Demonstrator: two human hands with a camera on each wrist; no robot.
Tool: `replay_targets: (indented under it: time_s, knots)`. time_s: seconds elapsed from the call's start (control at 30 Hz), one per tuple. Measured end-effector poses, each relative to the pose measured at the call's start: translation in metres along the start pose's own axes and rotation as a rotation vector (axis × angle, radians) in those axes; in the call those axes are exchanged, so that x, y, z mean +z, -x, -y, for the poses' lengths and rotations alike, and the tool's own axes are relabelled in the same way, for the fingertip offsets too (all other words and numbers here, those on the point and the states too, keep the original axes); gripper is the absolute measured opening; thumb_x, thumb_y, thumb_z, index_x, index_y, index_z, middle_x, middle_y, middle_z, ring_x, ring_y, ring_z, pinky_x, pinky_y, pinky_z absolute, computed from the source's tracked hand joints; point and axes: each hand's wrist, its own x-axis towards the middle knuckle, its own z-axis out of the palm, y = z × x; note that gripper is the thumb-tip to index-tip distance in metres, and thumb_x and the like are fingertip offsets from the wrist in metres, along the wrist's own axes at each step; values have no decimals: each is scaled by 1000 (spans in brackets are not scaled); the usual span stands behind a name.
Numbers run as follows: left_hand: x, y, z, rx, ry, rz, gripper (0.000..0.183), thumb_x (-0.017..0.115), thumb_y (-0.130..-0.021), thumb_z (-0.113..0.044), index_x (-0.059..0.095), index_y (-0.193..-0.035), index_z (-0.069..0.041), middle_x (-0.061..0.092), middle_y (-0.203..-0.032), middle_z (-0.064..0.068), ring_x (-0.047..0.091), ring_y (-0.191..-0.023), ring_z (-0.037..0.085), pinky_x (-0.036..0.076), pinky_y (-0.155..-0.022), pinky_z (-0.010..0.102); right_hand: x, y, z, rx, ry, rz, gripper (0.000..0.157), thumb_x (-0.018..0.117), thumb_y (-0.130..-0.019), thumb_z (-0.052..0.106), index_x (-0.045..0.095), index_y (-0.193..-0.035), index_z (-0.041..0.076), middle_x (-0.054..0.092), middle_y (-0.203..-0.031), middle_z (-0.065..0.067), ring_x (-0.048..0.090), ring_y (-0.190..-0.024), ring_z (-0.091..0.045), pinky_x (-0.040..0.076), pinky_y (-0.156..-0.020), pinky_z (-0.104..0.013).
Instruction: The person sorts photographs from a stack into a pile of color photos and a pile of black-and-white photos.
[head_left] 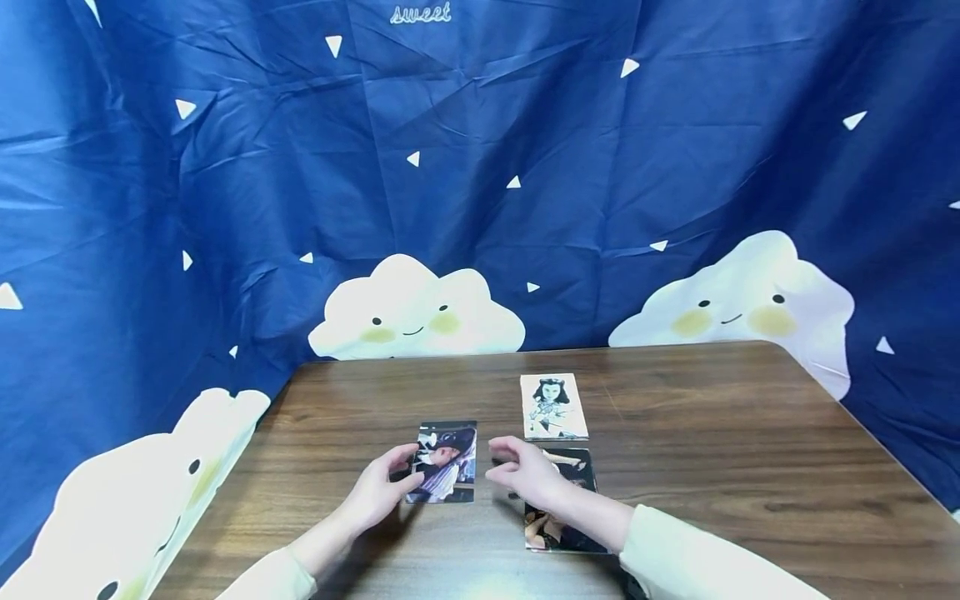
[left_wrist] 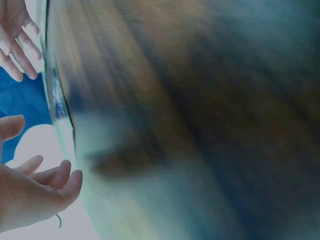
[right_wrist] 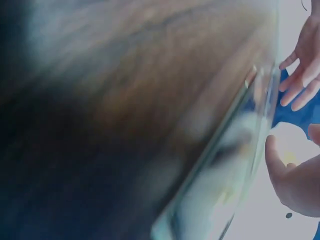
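On the brown wooden table lies a photo card (head_left: 456,475) with a dark, purple-striped picture. My left hand (head_left: 378,492) is at its left edge, thumb and fingers apart and the fingertips overlapping that edge in the head view. To the right, my right hand (head_left: 531,477) is over a darker picture card (head_left: 551,535), partly hiding it, with its fingertips pointing toward the photo card. Its fingers are loosely bent and hold nothing. In the left wrist view the left hand (left_wrist: 37,195) has relaxed fingers with nothing between them. A white card (head_left: 555,404) with a drawn dark-haired figure lies just beyond the darker one.
The wooden table (head_left: 705,433) reaches back to a blue curtain (head_left: 480,108) printed with white clouds and triangles. In the right wrist view, a blurred edge of a card or card pile (right_wrist: 220,170) stands slightly above the tabletop.
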Motion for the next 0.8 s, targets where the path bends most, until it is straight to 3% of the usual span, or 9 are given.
replay_targets:
  time_s: [0.13,0.33,0.8]
  knots:
    - [-1,2,5,-19,-23,-17,44,72,-84,-6,59,-125,4,63,-121,21,58,-109,39,41,-96,55,12,-3,-4,-47,73,10,49,69,-84,-3,47,-125,-18,52,-125,-37,65,-94,-35,54,-78,-33]
    - [-1,3,10,12,-13,-12,48,75,-81,-3,58,-125,7,62,-120,24,57,-112,41,39,-98,55,22,-10,-10,-83,139,11,49,71,-82,-3,49,-124,-17,54,-124,-35,65,-91,-33,53,-79,-31]
    - [5,4,14,2,7,-10,52,78,-78,-5,57,-122,10,61,-118,28,56,-114,42,38,-100,55,30,-16,-10,-49,103,-3,49,71,-80,-4,50,-123,-16,58,-121,-31,65,-85,-24,52,-74,-26]
